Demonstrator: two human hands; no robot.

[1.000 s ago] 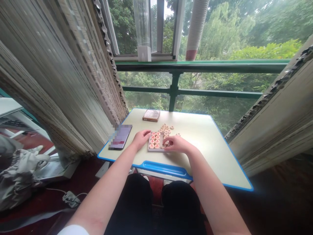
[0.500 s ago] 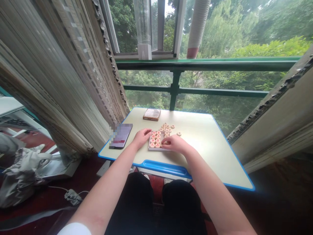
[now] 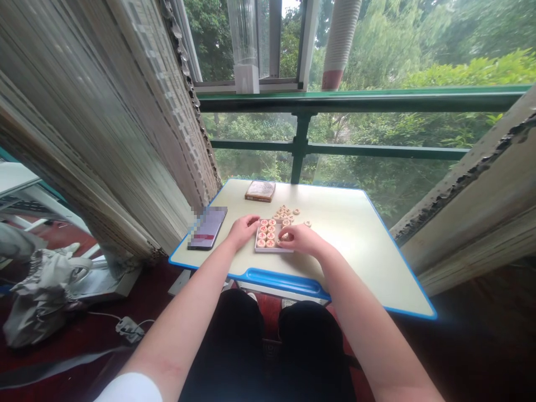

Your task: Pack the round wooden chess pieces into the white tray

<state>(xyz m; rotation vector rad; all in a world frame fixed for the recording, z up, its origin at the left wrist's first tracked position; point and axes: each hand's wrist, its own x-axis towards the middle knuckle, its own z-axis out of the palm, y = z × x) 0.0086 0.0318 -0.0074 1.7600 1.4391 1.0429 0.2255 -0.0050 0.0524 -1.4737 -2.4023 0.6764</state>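
Note:
A shallow pale box point(image 3: 273, 249) lies on the cream desk point(image 3: 355, 245) and holds several round wooden chess discs with red marks point(image 3: 266, 231). My left hand point(image 3: 243, 229) rests against the box's left side with its fingers curled on the rim. My right hand point(image 3: 300, 239) sits at the box's right part, fingers pinched over a disc there; what they hold is too small to make out. Several loose discs point(image 3: 286, 213) lie just behind the box, and one disc point(image 3: 307, 224) lies apart to the right.
A dark phone point(image 3: 207, 226) lies at the desk's left edge. A brown box lid point(image 3: 260, 190) sits at the far edge. Woven blinds point(image 3: 125, 123) hang on the left, a green railing point(image 3: 335, 103) stands behind, and a grey bag point(image 3: 42, 290) and cable lie on the floor.
My view has tipped slightly, so everything sits a little higher. Both hands stay at the box; my right hand's fingers shifted a little over the discs.

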